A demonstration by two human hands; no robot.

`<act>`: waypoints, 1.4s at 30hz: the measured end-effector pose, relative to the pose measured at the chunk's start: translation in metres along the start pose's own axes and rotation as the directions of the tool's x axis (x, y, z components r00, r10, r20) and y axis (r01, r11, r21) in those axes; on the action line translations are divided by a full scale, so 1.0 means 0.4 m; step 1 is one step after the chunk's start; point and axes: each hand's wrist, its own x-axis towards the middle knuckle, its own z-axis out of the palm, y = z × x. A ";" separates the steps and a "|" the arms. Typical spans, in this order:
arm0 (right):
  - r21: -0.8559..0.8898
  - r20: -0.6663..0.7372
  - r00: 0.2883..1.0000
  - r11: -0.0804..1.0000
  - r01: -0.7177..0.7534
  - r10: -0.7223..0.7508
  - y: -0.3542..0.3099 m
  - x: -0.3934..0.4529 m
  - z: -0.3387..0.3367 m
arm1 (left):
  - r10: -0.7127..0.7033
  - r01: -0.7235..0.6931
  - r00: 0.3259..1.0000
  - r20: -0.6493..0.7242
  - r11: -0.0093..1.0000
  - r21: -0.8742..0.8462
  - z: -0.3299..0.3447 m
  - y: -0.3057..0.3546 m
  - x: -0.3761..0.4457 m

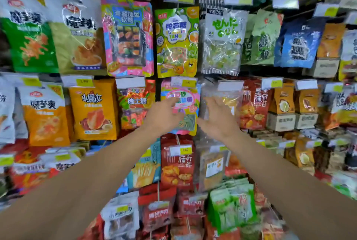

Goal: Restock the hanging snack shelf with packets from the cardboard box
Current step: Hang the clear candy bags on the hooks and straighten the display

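Both arms reach forward at a wall of hanging snack packets. The landmark is the pink-and-blue gummy candy packet (182, 107) hanging in the middle row of the hanging snack shelf (251, 72). The left hand (164, 117) lies over this packet's left edge, fingers loosely extended toward its pink label and gripping nothing that shows. The right hand (217, 119) is just right of the packet, fingers spread and relaxed, in front of a clear packet (229, 94) with yellow contents; whether it touches that packet cannot be told through the motion blur. Directly above the gummy packet hangs a green-and-yellow sour candy packet (176, 41), with a yellow price tag (187, 83) between the two. Left of the gummy packet hangs a red Swiss sugar candy packet (136, 104). Below it hangs a red packet (176, 166) of pickled enoki mushrooms. The cardboard box is out of view.
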 end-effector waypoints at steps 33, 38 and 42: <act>-0.051 0.779 0.609 0.982 -0.181 0.152 -0.789 -1.047 0.905 | -0.658 0.621 0.590 0.468 0.740 0.258 -0.280 -0.922 -1.410; -0.129 0.837 0.504 0.972 -0.194 0.212 -0.905 -1.101 1.043 | -0.706 0.683 0.500 0.502 0.678 0.272 -0.343 -1.100 -1.523; -0.142 0.889 0.413 0.976 -0.165 0.199 -0.959 -1.146 1.167 | -0.753 0.751 0.427 0.500 0.604 0.268 -0.351 -1.214 -1.606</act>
